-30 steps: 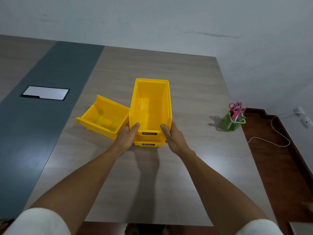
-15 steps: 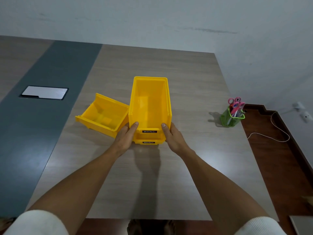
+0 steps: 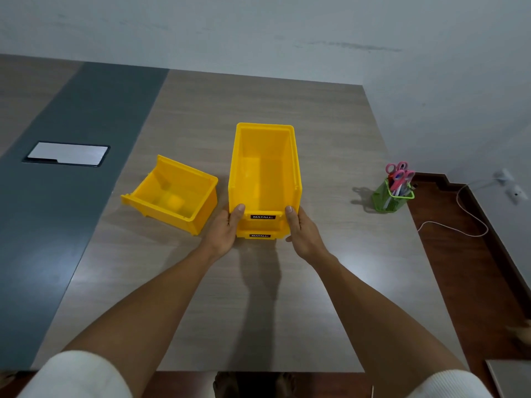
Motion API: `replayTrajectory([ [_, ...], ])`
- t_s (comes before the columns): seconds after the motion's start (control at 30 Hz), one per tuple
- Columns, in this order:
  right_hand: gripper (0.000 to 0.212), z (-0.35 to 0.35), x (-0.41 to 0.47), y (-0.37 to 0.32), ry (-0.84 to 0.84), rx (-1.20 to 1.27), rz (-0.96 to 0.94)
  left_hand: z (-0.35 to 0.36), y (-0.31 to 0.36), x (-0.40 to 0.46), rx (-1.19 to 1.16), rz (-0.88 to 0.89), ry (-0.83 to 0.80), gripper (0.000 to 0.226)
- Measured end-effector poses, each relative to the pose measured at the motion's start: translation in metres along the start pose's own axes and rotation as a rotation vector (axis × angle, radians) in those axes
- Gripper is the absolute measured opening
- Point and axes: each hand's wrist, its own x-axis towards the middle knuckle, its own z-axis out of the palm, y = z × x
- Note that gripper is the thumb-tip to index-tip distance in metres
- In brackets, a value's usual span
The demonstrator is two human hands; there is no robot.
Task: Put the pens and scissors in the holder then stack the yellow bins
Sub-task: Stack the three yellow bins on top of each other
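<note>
Two yellow bins are stacked at the table's middle: the top bin (image 3: 264, 168) sits on the lower bin (image 3: 258, 236), both labels facing me. My left hand (image 3: 225, 231) presses the stack's front left corner and my right hand (image 3: 303, 232) the front right corner, thumbs on the top bin's rim. A third yellow bin (image 3: 172, 193) lies just left of the stack, turned at an angle with nothing in it. At the right edge stands the green mesh holder (image 3: 388, 201) with pink scissors (image 3: 398, 172) and pens (image 3: 400, 191) in it.
The wood-grain table (image 3: 258, 311) has a dark grey strip (image 3: 57, 211) on the left with a metal cover plate (image 3: 67, 154). Its right edge runs just past the holder. A white cable (image 3: 465, 214) lies on the floor beyond.
Both hands stay on the stack's front corners and the bins have not shifted on the table. Only my view has moved slightly.
</note>
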Motion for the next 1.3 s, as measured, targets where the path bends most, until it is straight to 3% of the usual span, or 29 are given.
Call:
replayTrajectory([
  [0.53, 0.055, -0.012, 0.01, 0.004, -0.011, 0.019, 0.014, 0.015, -0.001, 0.008, -0.055, -0.038, 0.054, 0.017],
  [0.63, 0.055, -0.012, 0.01, 0.006, -0.023, 0.043, 0.011, 0.014, -0.004, 0.01, -0.091, -0.092, 0.038, 0.035],
  [0.73, 0.07, -0.014, 0.01, 0.008, -0.017, 0.058, 0.034, 0.014, 0.002, 0.01, -0.143, -0.129, 0.045, 0.036],
  [0.83, 0.087, -0.018, 0.01, 0.006, 0.079, 0.059, 0.016, 0.011, 0.014, 0.004, -0.148, -0.037, 0.128, 0.04],
  [1.0, 0.039, -0.035, 0.011, -0.026, 0.41, 0.048, -0.196, -0.011, 0.028, 0.003, -0.029, -0.027, 0.432, 0.046],
  [1.17, 0.029, -0.035, 0.02, -0.061, 0.606, -0.046, -0.326, -0.053, 0.023, 0.005, 0.262, -0.023, 0.497, 0.029],
  [1.3, 0.028, -0.008, 0.01, -0.098, 0.597, -0.019, -0.462, -0.088, 0.009, 0.003, 0.351, -0.021, 0.46, 0.026],
])
